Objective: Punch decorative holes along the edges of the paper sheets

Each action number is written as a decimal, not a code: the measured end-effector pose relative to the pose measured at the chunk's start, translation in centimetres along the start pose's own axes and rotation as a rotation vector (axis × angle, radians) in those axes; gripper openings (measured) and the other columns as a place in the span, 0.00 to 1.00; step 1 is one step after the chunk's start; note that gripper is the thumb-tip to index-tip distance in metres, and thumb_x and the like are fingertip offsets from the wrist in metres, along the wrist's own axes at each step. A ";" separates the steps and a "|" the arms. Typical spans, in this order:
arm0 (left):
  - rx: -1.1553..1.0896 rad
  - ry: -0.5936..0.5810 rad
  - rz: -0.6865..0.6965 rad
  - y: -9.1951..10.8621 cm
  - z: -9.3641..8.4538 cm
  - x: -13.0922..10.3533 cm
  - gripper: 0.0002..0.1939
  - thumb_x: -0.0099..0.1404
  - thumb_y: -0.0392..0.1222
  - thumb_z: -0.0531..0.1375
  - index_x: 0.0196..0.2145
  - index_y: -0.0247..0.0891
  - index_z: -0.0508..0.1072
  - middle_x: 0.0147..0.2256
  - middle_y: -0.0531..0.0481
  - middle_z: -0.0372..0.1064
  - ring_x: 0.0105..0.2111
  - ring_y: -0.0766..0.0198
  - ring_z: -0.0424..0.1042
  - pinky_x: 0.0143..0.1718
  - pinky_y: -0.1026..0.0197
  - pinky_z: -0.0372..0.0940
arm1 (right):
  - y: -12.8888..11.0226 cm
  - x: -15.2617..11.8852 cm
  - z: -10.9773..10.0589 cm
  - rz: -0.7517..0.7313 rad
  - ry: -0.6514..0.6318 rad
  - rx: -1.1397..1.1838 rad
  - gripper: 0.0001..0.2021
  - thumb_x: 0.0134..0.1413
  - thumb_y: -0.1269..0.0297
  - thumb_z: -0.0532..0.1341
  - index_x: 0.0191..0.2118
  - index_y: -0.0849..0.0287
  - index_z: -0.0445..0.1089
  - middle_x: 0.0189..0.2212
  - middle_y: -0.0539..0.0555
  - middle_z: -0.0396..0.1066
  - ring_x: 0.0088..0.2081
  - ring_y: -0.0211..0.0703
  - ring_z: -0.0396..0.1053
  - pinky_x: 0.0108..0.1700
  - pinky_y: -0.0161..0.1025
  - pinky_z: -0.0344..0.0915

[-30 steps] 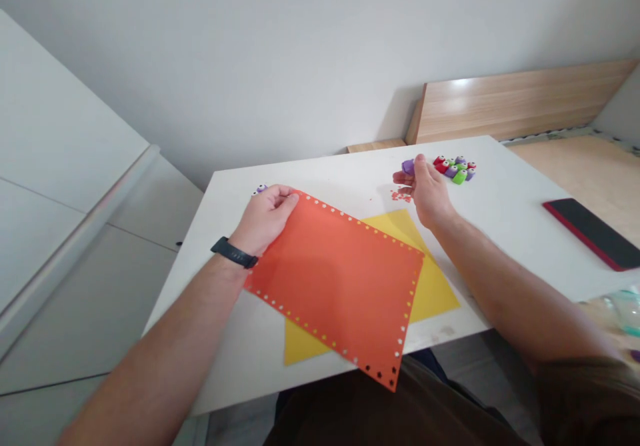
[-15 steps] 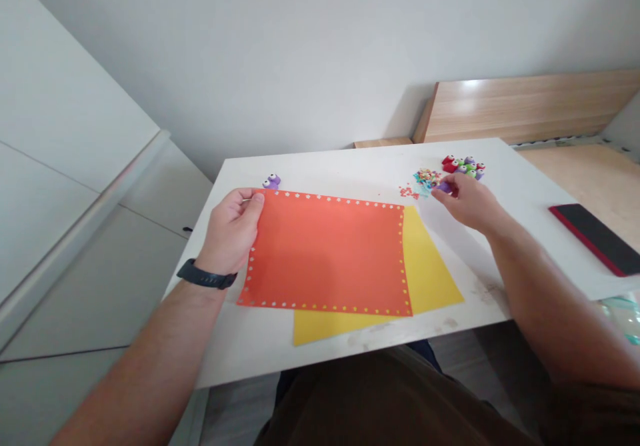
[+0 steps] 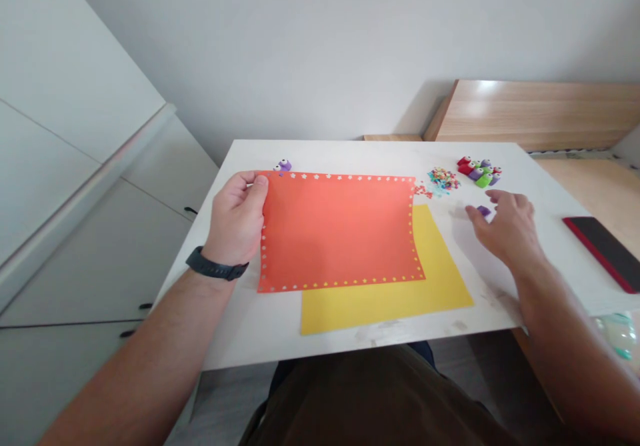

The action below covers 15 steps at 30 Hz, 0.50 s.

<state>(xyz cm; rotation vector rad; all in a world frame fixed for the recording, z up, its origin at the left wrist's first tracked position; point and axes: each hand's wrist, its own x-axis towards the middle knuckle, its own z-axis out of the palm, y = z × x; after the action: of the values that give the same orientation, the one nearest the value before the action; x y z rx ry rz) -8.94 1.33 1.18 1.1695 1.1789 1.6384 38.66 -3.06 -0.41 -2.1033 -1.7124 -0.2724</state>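
Now, seen from the head camera, the left hand [image 3: 239, 216] grips an orange sheet [image 3: 340, 229] by its far left corner, thumb on top and fingers beneath. Small cut-out holes line the edges of the sheet, which is slightly bowed above a white table [image 3: 330, 155]. It overlaps a yellow sheet [image 3: 443, 276] lying below, showing at the near side and the right. Compared with half a second ago, the orange sheet sits farther away: a wider yellow strip shows at the near side, and more of the two purple punches [image 3: 285, 165] at the far left is hidden behind its edge.

The right hand [image 3: 507, 226] has changed too. Earlier it pinched a small purple punch [image 3: 483, 211] beside the colourful confetti [image 3: 444, 179]; now its fingers are spread apart, and that punch is between thumb and fingers, nearer and apart from the pile. Whether the thumb touches it, I cannot tell.

Red bits [image 3: 424, 191] lie by the orange sheet's far right corner. A cluster of red, green and purple punches [image 3: 480, 171] stands at the far right, as before.
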 end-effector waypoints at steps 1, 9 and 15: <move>-0.009 -0.004 0.001 0.1 0.1 0.0 0.12 0.65 0.51 0.65 0.40 0.41 0.75 0.34 0.50 0.77 0.34 0.60 0.78 0.36 0.58 0.73 | -0.9 -0.1 -0.5 -0.024 0.008 0.085 0.30 0.58 0.44 0.60 0.59 0.60 0.66 0.51 0.68 0.70 0.56 0.64 0.65 0.59 0.61 0.62; -0.082 -0.066 -0.011 0.5 0.7 -0.4 0.12 0.66 0.52 0.64 0.40 0.41 0.74 0.35 0.50 0.76 0.39 0.58 0.78 0.39 0.58 0.74 | -8.4 -0.2 -0.2 -0.066 -0.542 0.860 0.31 0.58 0.43 0.63 0.63 0.49 0.63 0.57 0.59 0.71 0.51 0.51 0.72 0.50 0.49 0.72; -0.075 -0.068 -0.035 1.1 1.0 -0.8 0.13 0.66 0.52 0.63 0.41 0.41 0.73 0.38 0.49 0.77 0.40 0.57 0.78 0.40 0.57 0.74 | -10.2 0.1 -0.1 0.016 -0.653 0.999 0.25 0.52 0.45 0.68 0.52 0.50 0.73 0.40 0.54 0.78 0.44 0.51 0.74 0.47 0.49 0.73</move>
<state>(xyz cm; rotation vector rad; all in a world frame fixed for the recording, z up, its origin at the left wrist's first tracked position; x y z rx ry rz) -7.84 0.57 2.17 1.1430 1.0803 1.5906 28.81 -1.44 1.68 -1.4654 -1.5955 1.1514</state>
